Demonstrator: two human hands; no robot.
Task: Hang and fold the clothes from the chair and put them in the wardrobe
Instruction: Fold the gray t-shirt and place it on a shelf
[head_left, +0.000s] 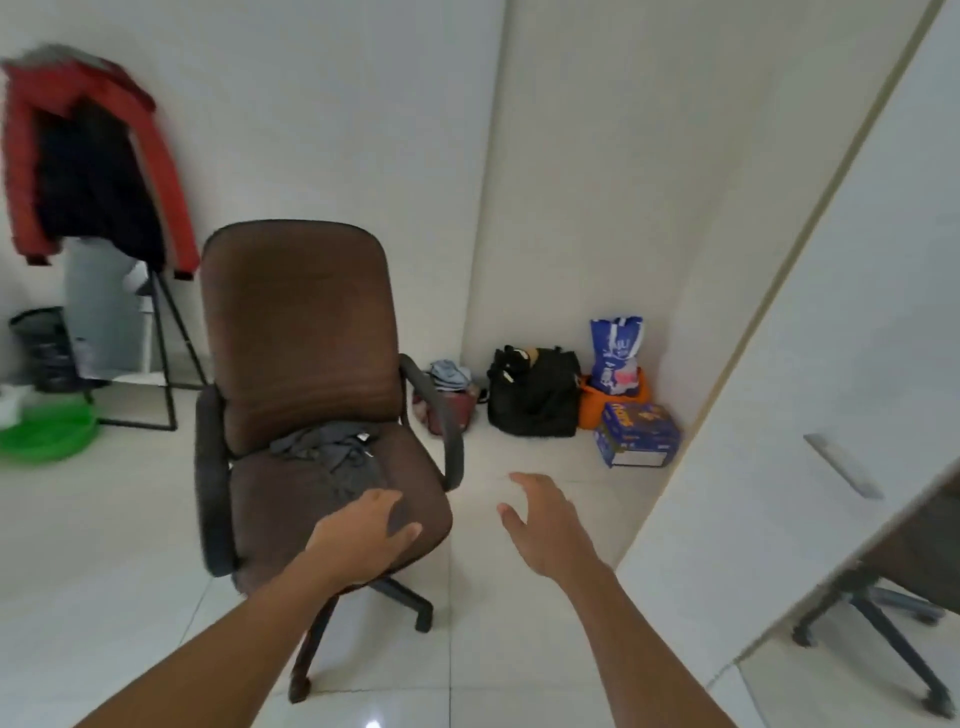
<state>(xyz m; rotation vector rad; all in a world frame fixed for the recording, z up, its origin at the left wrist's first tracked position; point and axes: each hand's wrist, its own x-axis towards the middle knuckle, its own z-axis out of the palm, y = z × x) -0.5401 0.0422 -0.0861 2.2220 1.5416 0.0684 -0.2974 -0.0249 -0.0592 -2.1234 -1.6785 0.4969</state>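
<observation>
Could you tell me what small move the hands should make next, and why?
Probably reach the left hand a little farther forward and grip the grey garment on the chair seat: it is nearest, and like the right hand it holds nothing.

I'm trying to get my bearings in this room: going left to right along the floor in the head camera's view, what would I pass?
Green basin → brown office chair → black bag → blue box → white wardrobe door.
</observation>
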